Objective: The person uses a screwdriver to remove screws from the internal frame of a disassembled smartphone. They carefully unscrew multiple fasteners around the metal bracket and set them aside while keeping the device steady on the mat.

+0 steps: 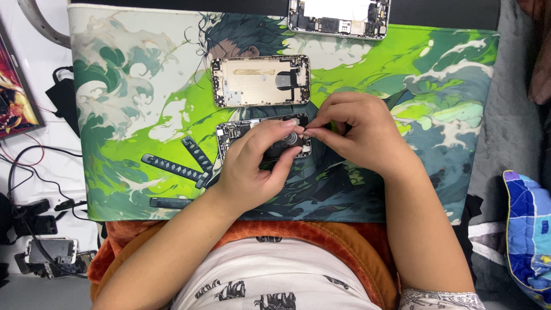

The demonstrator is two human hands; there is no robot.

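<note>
Both hands on phone chassis — mat

Green printed desk mat, grey blanket — tangled cables

You see a green illustrated desk mat, an open gold phone shell above, another opened phone at the top edge, black cables left, a patchwork cushion right.
</note>
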